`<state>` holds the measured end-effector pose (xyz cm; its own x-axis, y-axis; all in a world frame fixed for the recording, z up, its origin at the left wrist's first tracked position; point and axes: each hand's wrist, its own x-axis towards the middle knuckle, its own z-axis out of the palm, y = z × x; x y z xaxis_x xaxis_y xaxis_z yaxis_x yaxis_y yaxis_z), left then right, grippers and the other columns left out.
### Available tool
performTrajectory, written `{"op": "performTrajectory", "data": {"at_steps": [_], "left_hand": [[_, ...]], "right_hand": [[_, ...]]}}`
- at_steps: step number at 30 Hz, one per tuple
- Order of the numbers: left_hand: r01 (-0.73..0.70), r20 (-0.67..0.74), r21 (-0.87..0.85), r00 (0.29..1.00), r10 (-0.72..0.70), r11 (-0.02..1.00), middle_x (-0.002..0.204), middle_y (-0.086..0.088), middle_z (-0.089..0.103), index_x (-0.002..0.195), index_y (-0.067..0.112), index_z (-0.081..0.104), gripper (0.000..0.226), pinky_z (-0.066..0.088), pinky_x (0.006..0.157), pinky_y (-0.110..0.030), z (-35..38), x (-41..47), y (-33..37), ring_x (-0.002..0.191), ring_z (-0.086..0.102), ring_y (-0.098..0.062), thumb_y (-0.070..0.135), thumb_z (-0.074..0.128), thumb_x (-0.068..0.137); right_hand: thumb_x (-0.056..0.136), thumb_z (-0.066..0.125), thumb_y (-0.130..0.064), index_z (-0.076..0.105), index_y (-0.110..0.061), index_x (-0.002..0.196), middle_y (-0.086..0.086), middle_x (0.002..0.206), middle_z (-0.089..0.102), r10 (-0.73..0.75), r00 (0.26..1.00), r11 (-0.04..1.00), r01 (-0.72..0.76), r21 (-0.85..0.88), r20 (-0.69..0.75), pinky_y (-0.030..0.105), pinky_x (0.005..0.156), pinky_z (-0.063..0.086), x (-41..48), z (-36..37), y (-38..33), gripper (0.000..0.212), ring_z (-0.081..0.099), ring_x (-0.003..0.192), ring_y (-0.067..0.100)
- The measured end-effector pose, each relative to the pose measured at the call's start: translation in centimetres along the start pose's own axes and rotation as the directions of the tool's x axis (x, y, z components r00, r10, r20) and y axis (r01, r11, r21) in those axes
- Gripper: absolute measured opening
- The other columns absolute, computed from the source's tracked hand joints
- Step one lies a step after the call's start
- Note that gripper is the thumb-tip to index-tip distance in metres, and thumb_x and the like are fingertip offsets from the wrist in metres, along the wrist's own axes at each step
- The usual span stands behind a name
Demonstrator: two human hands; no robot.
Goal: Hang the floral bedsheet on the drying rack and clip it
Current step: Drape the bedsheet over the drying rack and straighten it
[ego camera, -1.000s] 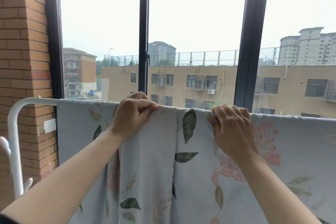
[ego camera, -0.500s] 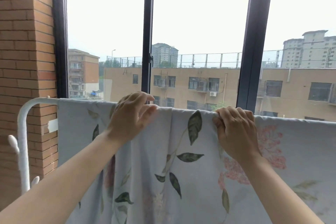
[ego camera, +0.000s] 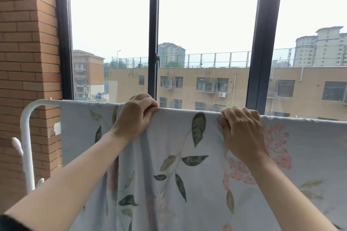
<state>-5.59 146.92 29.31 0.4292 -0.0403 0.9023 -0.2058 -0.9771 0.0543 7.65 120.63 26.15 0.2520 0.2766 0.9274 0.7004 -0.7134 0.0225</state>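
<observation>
The floral bedsheet (ego camera: 169, 184), pale blue with green leaves and pink blossoms, drapes over the top bar of the white drying rack (ego camera: 28, 118) and hangs down across the lower view. My left hand (ego camera: 135, 116) pinches the sheet's top fold at the bar, left of centre. My right hand (ego camera: 242, 135) grips the same fold further right. The stretch of cloth between them lies taut along the bar. No clip is visible.
A brick pillar (ego camera: 28, 52) stands at the left, close behind the rack's curved corner. Dark window frames (ego camera: 154, 33) run vertically just beyond the bar. Small white pegs (ego camera: 17, 145) stick out from the rack's left post.
The folds between my hands have been smoothed out and the cloth now lies flatter along the bar. My hands have spread a little further apart.
</observation>
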Motion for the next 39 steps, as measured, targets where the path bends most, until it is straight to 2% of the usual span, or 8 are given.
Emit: {"op": "performTrajectory", "data": {"at_steps": [6, 11, 16, 21, 24, 28, 34, 39], "left_hand": [[0.021, 0.005, 0.09, 1.0, -0.021, 0.996, 0.083, 0.005, 0.058, 0.082, 0.01, 0.061, 0.007, 0.03, 0.075, -0.017, 0.0, -0.3, -0.3, 0.081, 0.051, -0.014, 0.01, 0.067, 0.086], [0.018, 0.133, 0.148, 0.99, -0.038, 0.989, 0.097, -0.002, 0.069, 0.1, 0.013, 0.065, 0.021, 0.045, 0.086, -0.039, -0.5, -1.0, -1.5, 0.095, 0.062, -0.027, 0.018, 0.074, 0.082], [0.081, 0.083, 0.115, 0.992, -0.091, 0.99, 0.097, 0.0, 0.069, 0.098, 0.014, 0.067, 0.018, 0.046, 0.085, -0.038, -0.4, -1.1, -1.3, 0.094, 0.062, -0.026, 0.018, 0.074, 0.082], [0.09, 0.1, 0.053, 0.99, -0.095, 0.994, 0.097, 0.001, 0.071, 0.101, 0.016, 0.068, 0.021, 0.049, 0.086, -0.038, -0.8, -1.0, -1.3, 0.094, 0.063, -0.022, 0.021, 0.074, 0.081], [0.101, 0.128, -0.014, 0.987, -0.098, 0.995, 0.101, 0.001, 0.07, 0.109, 0.015, 0.067, 0.027, 0.048, 0.085, -0.032, -1.7, -1.1, -1.7, 0.093, 0.061, -0.018, 0.016, 0.071, 0.083], [0.096, 0.14, -0.075, 0.987, -0.085, 0.993, 0.106, 0.0, 0.067, 0.12, 0.012, 0.063, 0.031, 0.043, 0.085, -0.021, -3.0, -1.8, -2.9, 0.093, 0.057, -0.012, 0.01, 0.062, 0.089], [0.142, 0.126, 0.078, 0.98, -0.151, 0.987, 0.109, 0.004, 0.067, 0.113, 0.027, 0.067, 0.024, 0.041, 0.096, -0.037, -4.0, -2.7, -7.3, 0.109, 0.057, -0.023, 0.038, 0.056, 0.094], [0.107, 0.081, 0.037, 0.991, -0.11, 0.994, 0.103, 0.005, 0.069, 0.112, 0.022, 0.07, 0.024, 0.039, 0.093, -0.03, -3.8, -2.9, -8.0, 0.103, 0.06, -0.021, 0.03, 0.061, 0.092]], "right_hand": [[0.095, 0.047, -0.031, 0.056, -0.02, 0.083, -0.004, 0.081, 0.058, 0.014, 1.0, 1.0, -0.015, 0.012, 0.028, 0.028, 0.078, 0.024, 0.2, -0.1, -0.4, 0.018, 0.049, 0.077, 0.02], [0.091, 0.048, -0.034, 0.058, -0.02, 0.085, -0.005, 0.083, 0.06, 0.023, 0.996, 0.999, -0.025, 0.022, 0.084, 0.024, 0.078, 0.021, -0.1, -1.3, 0.5, 0.017, 0.053, 0.078, 0.021], [0.093, 0.049, -0.044, 0.064, -0.019, 0.093, -0.001, 0.096, 0.065, 0.109, 0.969, 0.993, -0.119, 0.029, 0.22, 0.037, 0.093, 0.034, 1.1, -2.8, -2.0, 0.029, 0.056, 0.09, 0.021], [0.097, 0.046, -0.026, 0.06, -0.014, 0.122, 0.002, 0.119, 0.063, -0.049, 0.955, 0.976, -0.017, 0.219, 0.292, 0.033, 0.094, 0.043, 3.9, -1.7, -10.2, 0.031, 0.057, 0.108, 0.022], [0.099, 0.04, -0.027, 0.063, -0.016, 0.111, 0.001, 0.111, 0.066, -0.021, 0.943, 0.977, -0.05, 0.205, 0.332, 0.032, 0.082, 0.04, 4.4, 0.7, -13.9, 0.028, 0.059, 0.1, 0.021], [0.097, 0.041, -0.029, 0.061, -0.019, 0.098, -0.002, 0.097, 0.064, 0.028, 0.972, 0.994, -0.051, 0.097, 0.232, 0.032, 0.088, 0.033, 3.1, 3.0, -15.3, 0.023, 0.057, 0.093, 0.021], [0.094, 0.044, -0.029, 0.06, -0.019, 0.091, -0.004, 0.092, 0.064, 0.052, 0.983, 0.995, -0.066, 0.076, 0.176, 0.03, 0.085, 0.031, 2.9, 3.8, -14.7, 0.02, 0.056, 0.089, 0.021], [0.091, 0.043, -0.031, 0.063, -0.019, 0.091, -0.003, 0.089, 0.065, 0.032, 0.992, 0.996, -0.041, 0.076, 0.124, 0.031, 0.083, 0.035, 2.8, 4.0, -14.4, 0.023, 0.057, 0.084, 0.021]]}}
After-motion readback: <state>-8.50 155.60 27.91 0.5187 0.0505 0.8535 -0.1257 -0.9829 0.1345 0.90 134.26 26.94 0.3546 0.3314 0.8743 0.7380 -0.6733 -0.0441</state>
